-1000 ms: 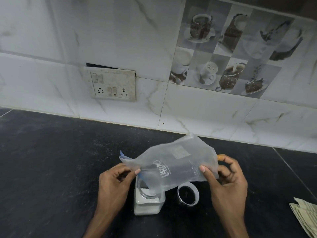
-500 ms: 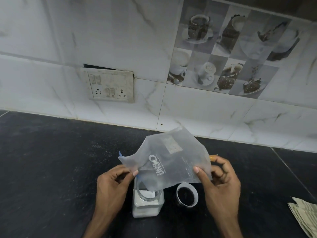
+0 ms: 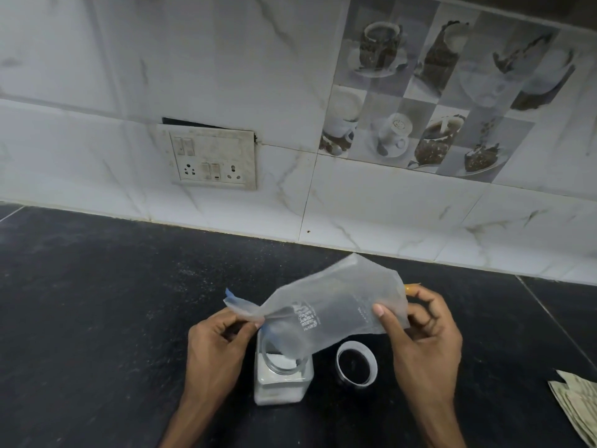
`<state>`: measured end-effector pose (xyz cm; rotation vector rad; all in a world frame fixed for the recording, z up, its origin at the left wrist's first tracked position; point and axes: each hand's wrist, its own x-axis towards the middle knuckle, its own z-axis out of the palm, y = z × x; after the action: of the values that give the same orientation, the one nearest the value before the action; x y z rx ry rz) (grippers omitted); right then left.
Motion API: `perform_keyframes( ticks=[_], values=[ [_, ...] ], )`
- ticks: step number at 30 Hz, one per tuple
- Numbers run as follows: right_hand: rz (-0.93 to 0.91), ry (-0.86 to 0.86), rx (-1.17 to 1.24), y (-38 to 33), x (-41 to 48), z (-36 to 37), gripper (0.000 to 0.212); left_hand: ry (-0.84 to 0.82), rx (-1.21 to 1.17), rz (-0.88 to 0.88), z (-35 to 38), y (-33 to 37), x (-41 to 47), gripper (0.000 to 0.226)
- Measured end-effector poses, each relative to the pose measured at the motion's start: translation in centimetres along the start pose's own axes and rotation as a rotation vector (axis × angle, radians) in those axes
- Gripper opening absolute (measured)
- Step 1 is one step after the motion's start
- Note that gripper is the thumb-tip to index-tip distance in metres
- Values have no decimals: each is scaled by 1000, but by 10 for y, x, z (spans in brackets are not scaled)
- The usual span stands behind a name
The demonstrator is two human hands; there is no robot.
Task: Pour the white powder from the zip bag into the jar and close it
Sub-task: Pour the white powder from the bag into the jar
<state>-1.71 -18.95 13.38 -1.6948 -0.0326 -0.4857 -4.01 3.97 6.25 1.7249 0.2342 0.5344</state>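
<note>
Hanging over the jar point(image 3: 280, 381), the zip bag point(image 3: 336, 305) is held up in the air by both hands. Its low corner dips into the jar's open mouth. Its far corner points up toward the wall. The bag is see-through and looks almost flat.

The left hand point(image 3: 216, 345) pinches the bag's left end, near the blue strip, with its thumb and fingers curled. The right hand point(image 3: 424, 341) pinches the bag's right edge, with the thumb on the near side and the fingers curled behind.

The jar stands upright on the dark tabletop point(image 3: 97, 302), between the two hands. White powder point(image 3: 286, 362) lies inside it. The lid point(image 3: 356, 364) lies just right of the jar, open side up, with a small gap between them.

Some folded paper point(image 3: 578, 405) lies at the far right edge of the view, well apart from the lid. The tabletop runs wide to the left of the left hand and goes back to the white wall. On that wall a switch plate point(image 3: 211, 160) sits to the left. A tile with cup pictures point(image 3: 420, 92) sits to the right.
</note>
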Motion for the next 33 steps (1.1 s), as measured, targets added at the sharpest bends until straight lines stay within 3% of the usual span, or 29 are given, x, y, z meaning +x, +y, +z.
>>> perform_keyframes(
  ticks=[33],
  values=[
    [3,-1,-44,4,-5,-1,40,-6,-10,-3,-1,3,1,33]
  ],
)
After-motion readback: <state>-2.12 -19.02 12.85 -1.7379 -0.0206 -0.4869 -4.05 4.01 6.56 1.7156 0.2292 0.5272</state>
